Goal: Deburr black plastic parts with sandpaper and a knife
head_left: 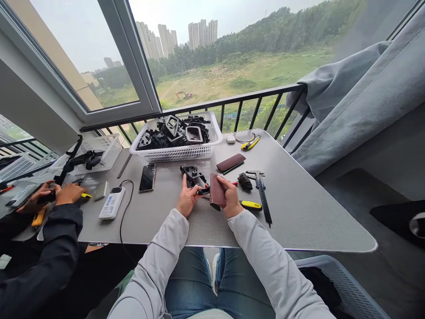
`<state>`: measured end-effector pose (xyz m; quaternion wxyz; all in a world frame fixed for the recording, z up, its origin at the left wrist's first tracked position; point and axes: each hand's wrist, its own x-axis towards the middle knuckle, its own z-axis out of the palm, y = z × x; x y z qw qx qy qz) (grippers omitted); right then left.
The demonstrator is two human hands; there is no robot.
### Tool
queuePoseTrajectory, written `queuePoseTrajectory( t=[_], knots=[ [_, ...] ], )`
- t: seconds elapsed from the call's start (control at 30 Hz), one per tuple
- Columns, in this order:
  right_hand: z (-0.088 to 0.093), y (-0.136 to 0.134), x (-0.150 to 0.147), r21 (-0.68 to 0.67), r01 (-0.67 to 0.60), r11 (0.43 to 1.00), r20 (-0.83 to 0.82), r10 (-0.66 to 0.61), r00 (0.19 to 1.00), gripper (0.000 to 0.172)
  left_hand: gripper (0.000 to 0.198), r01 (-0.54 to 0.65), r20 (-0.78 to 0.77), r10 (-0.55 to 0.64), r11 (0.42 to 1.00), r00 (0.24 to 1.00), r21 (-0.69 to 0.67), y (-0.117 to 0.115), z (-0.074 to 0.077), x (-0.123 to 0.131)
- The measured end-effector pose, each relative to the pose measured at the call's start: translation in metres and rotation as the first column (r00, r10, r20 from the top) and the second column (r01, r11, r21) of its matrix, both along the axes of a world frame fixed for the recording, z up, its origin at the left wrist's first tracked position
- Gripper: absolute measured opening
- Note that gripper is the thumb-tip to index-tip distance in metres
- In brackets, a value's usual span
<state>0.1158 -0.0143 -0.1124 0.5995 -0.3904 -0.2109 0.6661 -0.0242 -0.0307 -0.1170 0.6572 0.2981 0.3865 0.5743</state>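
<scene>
My left hand (187,197) grips a black plastic part (191,173) with an open frame, holding it just above the table. In my right hand (232,195) is a folded piece of brown sandpaper (216,192), its edge close to or touching the part's lower right end; which of the two I cannot tell. A second folded sandpaper piece (231,163) lies beyond. To the right rest a crumpled black lump (245,182), a black caliper (262,195) and a yellow-handled tool (251,205), partly hidden behind my right hand.
A white basket (175,154) heaped with black parts stands by the railing. A phone (147,178) and a cabled white power bank (112,203) lie left. A yellow cutter (251,142) lies at the back right. A co-worker's hands (68,193) work at far left. A blue-grey basket (335,274) stands below right.
</scene>
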Motion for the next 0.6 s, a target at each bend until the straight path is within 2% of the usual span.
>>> queuePoseTrajectory(
  t=[0.13,0.23,0.33,0.47,0.6],
  knots=[
    [0.000,-0.001,-0.001,-0.004,0.012,1.000,-0.019,-0.012,1.000,0.030,0.078,0.068,-0.019,-0.067,0.995,0.998,0.069,-0.001,-0.002,0.001],
    [-0.001,-0.003,-0.002,0.005,0.000,1.000,-0.003,0.000,1.000,0.032,0.058,0.050,-0.176,-0.025,0.989,0.984,0.139,-0.001,-0.007,0.004],
    [-0.001,-0.005,-0.003,0.008,-0.019,1.000,0.000,0.019,1.000,0.032,0.039,0.016,-0.347,0.043,0.986,0.937,0.165,-0.001,-0.012,0.007],
    [-0.002,-0.005,-0.003,0.005,-0.034,0.999,-0.001,0.034,0.999,0.030,0.036,-0.010,-0.385,0.082,0.983,0.919,0.185,0.000,-0.013,0.009],
    [-0.005,-0.001,0.000,0.003,0.001,1.000,0.003,-0.001,1.000,0.029,0.038,0.006,-0.381,0.068,0.982,0.922,0.189,-0.002,-0.010,0.008]
  ],
)
